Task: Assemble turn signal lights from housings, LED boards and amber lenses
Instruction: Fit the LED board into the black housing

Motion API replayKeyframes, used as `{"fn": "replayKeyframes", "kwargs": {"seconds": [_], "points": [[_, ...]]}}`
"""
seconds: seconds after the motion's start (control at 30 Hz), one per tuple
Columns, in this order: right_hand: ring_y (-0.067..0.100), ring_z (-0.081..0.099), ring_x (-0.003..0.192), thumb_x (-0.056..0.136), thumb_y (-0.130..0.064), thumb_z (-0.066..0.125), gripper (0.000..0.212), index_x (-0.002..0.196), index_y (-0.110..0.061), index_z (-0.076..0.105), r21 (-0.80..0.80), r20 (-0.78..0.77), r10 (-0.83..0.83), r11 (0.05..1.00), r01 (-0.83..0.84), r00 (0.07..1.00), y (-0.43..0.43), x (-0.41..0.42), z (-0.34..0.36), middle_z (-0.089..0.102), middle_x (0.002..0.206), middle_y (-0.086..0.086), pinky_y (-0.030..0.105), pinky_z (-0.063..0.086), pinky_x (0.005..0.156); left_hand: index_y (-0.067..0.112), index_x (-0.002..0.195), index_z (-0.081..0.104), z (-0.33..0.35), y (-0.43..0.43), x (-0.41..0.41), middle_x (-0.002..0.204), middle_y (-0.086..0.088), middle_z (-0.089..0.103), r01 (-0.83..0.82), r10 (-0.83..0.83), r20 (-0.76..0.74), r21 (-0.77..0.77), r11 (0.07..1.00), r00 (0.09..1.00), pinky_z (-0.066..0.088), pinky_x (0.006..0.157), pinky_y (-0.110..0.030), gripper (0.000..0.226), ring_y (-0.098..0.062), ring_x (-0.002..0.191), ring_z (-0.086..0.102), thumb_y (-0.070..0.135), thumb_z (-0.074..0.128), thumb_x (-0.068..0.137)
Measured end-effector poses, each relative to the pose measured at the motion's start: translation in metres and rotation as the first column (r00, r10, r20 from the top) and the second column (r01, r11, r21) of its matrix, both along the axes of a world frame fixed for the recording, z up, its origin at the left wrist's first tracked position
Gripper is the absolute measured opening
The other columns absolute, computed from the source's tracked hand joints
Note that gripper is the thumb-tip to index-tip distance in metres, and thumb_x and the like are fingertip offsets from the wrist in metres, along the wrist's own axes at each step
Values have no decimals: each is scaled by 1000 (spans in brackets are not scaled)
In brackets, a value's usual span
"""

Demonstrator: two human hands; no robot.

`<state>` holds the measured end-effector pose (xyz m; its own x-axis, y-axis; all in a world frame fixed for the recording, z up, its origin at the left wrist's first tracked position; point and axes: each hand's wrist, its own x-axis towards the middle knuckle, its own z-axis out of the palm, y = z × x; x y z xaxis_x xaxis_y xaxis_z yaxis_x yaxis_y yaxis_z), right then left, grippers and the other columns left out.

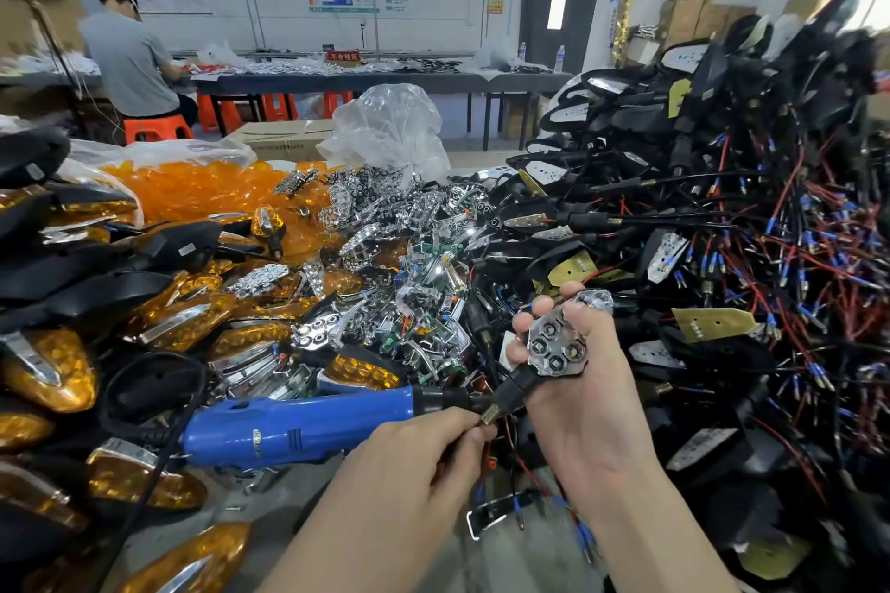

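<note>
Red sign [343, 56] reads 不合格区 beyond the right grip's [578, 400] housing [520, 385].

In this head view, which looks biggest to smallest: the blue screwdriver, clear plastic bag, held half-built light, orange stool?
1. blue screwdriver
2. clear plastic bag, barely ahead of
3. half-built light; the bag is farther away, so unsure
4. orange stool

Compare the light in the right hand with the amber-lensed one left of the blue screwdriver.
The held light shows a bare chrome reflector; the amber-lensed light is closed over. The held light is raised in the right hand; the amber-lensed light lies loose on the bench. Both have chrome parts.
</note>
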<state>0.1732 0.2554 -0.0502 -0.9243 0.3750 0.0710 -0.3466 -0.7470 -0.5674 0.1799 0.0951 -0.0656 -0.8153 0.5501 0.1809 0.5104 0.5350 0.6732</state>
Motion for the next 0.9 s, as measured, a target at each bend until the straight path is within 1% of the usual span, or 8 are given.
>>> {"fn": "replayKeyframes", "kwargs": {"seconds": [0.1,0.23,0.3,0.37,0.5,0.6,0.67,0.9], "points": [[16,61,66,98,-6,46,22,93,-19,63,-1,-5,14,1000,-14,1000,0,0,0,62,78,1,25,47,51,39,106,62,0,0,0,72,23,61,2,-2,-1,20,1000,1000,37,55,-21,26,-5,61,52,51,41,96],[17,61,66,92,-7,50,18,93,-19,63,-22,-19,29,999,-29,999,0,0,0,62,77,1,26,48,51,46,107,58,0,1,1,74,15,66,1,-2,27,56,998,1000,45,59,-25,21,-9,64,59,51,41,95],[17,61,65,84,-10,55,14,93,-19,62,-38,-27,39,998,-40,999,-1,0,1,61,77,1,25,47,52,47,103,60,1,1,1,70,18,67,-5,2,36,73,997,999,41,54,-18,15,-4,60,58,44,46,98],[16,61,64,83,-11,55,14,92,-19,62,-46,-27,39,998,-41,999,0,0,1,61,76,1,25,48,51,38,98,67,2,2,1,68,19,67,-13,10,37,78,997,999,36,53,-11,17,1,55,56,36,49,100],[16,60,65,90,-10,50,15,95,-19,61,-48,-16,34,998,-34,999,0,0,-1,60,76,0,25,47,51,36,95,68,4,2,2,68,18,67,-4,-1,62,82,997,998,35,51,-10,20,0,52,54,37,48,99],[16,60,64,85,-11,53,14,95,-19,60,-59,-27,37,998,-39,999,0,0,0,59,76,0,24,47,51,35,94,69,5,2,3,68,19,68,8,-16,84,98,995,996,36,53,-9,22,1,52,54,38,48,99],[15,59,65,80,-14,55,15,94,-19,60,-71,-47,47,996,-50,998,0,1,0,59,77,0,24,47,51,39,94,68,7,2,3,69,20,69,20,-32,111,112,994,993,36,53,-9,22,2,52,53,38,47,99],[19,59,68,81,-13,56,14,85,-18,68,-121,-90,62,990,-73,994,3,3,-2,58,81,3,27,47,54,54,99,57,9,2,5,73,16,72,48,-85,236,158,986,968,43,56,-15,23,1,51,52,38,41,104]]}}
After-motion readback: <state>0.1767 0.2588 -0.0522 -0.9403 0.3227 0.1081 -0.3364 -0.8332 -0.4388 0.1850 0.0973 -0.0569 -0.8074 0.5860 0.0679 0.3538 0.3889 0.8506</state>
